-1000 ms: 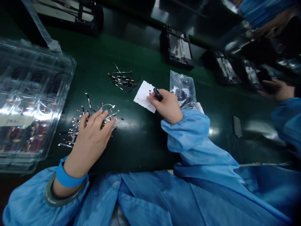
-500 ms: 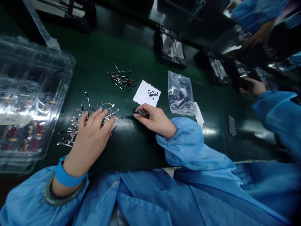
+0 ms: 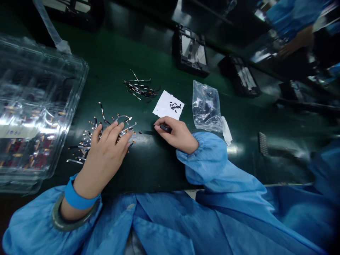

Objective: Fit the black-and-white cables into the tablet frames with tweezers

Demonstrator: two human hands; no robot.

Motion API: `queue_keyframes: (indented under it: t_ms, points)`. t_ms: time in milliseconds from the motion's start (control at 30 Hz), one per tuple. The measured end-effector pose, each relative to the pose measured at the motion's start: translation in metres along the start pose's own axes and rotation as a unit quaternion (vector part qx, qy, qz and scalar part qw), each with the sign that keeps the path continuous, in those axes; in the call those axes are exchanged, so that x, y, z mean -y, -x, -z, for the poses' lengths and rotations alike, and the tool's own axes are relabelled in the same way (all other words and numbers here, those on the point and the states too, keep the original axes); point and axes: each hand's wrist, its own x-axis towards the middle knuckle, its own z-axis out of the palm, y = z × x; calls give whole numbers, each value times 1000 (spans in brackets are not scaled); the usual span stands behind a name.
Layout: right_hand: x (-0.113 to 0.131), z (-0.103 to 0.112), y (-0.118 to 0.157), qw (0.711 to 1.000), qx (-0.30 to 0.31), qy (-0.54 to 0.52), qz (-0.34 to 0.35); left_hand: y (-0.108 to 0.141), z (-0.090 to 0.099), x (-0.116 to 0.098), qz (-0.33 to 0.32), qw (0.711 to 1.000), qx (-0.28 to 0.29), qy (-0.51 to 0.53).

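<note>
My left hand (image 3: 106, 156) lies palm down with its fingers spread over a pile of small flex cables (image 3: 83, 143). Its fingertips touch the pieces and hide part of the pile. My right hand (image 3: 179, 134) is closed around a slim black tweezers-like tool (image 3: 166, 129), mostly hidden by the fingers. That hand rests just below a white paper square (image 3: 162, 104) with several tiny black oval pieces (image 3: 175, 107) on it. Farther back lies a second bunch of dark flex cables (image 3: 140, 88). One small dark piece (image 3: 140, 132) sits between my hands.
Stacked clear plastic trays (image 3: 39, 117) with a label stand at the left. A clear bag (image 3: 206, 106) of dark parts lies right of the paper, beside a white strip (image 3: 226, 131). Black fixtures (image 3: 192, 51) line the back. At the right are a grey ridged block (image 3: 262, 143) and a co-worker's sleeve (image 3: 326, 166).
The co-worker's hand at the right has drawn back from the black fixture, the sleeve now lower. My right hand has turned slightly with the black tool. My left hand remains on the pile.
</note>
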Motion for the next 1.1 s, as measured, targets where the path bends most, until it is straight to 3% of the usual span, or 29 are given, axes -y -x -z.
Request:
queue_keyframes:
  t_ms: [200, 400, 567, 667, 900, 1100]
  points:
    - [-1, -4, 1, 998, 21, 36, 44, 1, 0, 0, -3, 1000, 5, 6]
    - [0, -6, 1, 1000, -17, 22, -6, 2, 1, 1, -7, 1000, 14, 2]
    - [0, -4, 2, 999, 16, 41, 17, 2, -1, 1, -4, 1000, 9, 10]
    - [4, -7, -1, 998, 16, 56, -6, 2, -1, 1, -9, 1000, -1, 13]
    - [36, -35, -4, 999, -14, 2, -36, 1, -3, 0, -8, 1000, -17, 15]
    - [53, -53, -8, 995, -20, 49, -86, 2, -3, 0, -14, 1000, -18, 10]
